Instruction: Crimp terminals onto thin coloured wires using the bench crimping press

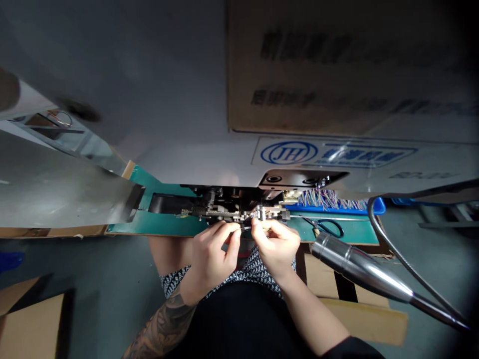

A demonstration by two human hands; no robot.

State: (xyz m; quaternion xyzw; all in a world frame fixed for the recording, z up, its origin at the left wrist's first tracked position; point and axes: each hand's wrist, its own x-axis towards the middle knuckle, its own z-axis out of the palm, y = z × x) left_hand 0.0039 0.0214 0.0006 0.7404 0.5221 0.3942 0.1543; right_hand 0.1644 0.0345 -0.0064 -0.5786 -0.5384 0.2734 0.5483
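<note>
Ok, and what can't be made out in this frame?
All in the head view:
- What, if anything, the left hand and right hand hold: too small, and the hands themselves cover it.
- The far side of the blue tray: hidden by the machine body.
- The dark lettering on the machine: blurred.
- The blue item's full shape: cut off by the left edge.

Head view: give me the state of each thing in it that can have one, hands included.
Left hand, thumb and forefinger pinched together; anything between them is too small to tell.
Right hand, fingers close to the machine; grip unclear.
Scissors, lying on the green tabletop; open or shut unclear.
Blue tray, holding many multicoloured strands.
Grey hose, bent in a curve.
Machine, running or stopped cannot be told.
</note>
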